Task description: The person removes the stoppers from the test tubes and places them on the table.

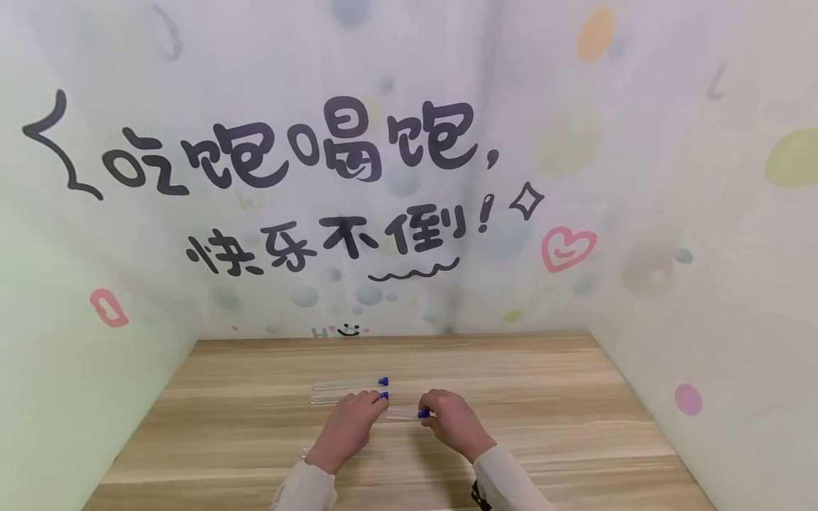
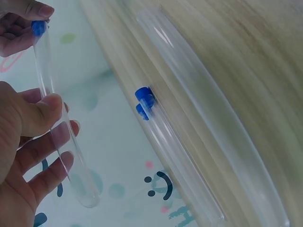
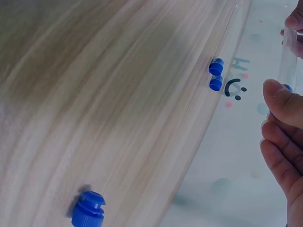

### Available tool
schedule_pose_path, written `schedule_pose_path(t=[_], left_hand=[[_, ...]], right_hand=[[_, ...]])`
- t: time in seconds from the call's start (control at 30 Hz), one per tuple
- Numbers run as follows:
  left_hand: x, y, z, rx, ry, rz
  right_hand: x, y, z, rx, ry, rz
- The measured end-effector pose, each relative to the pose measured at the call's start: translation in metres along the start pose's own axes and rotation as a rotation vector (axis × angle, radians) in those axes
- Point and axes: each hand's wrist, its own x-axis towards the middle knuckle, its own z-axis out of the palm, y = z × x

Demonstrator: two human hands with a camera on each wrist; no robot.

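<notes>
A: What is the largest thing around the person's hands?
B: The printed wall [image 1: 409, 57], rising beyond both hands, with black lettering. Next comes the wood-grained table [image 1: 543, 383], spread beneath them.
A: And the hands themselves?
B: The left hand [image 1: 348, 428] pinches the body of a clear tube [image 2: 85, 187] between thumb and fingers. To its right, the right hand [image 1: 454, 420] grips the same tube's capped end, thumb and fingertips around it.
A: So the held tube is between them?
B: Yes, above the table, spanning from one hand to the other.
A: Any other tubes?
B: Just beyond the left hand, a far capped tube [image 1: 348, 385] and a near capped tube [image 1: 324, 400] lie side by side, caps pointing right. A loose tube [image 2: 208, 109] lies closer to the person than the left hand, partly hidden by that wrist.
A: And the smallest things?
B: The blue cap [image 2: 39, 27] in the right hand's fingers, and a loose blue cap [image 3: 88, 210] on the table below that hand.
</notes>
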Motion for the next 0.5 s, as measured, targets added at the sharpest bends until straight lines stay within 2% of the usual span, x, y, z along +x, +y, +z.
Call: schedule_pose_path(t=[0.27,0.5], left_hand=[[0.0020,-0.0018,-0.0007,0.007,0.017,0.004],[0.0017,0.0000,-0.0011,-0.017,0.018,-0.011]], right_hand=[[0.0000,-0.0009,-0.0014,-0.021,0.004,-0.014],[0.0002,0.0029,-0.0002,-0.017,0.000,0.020]])
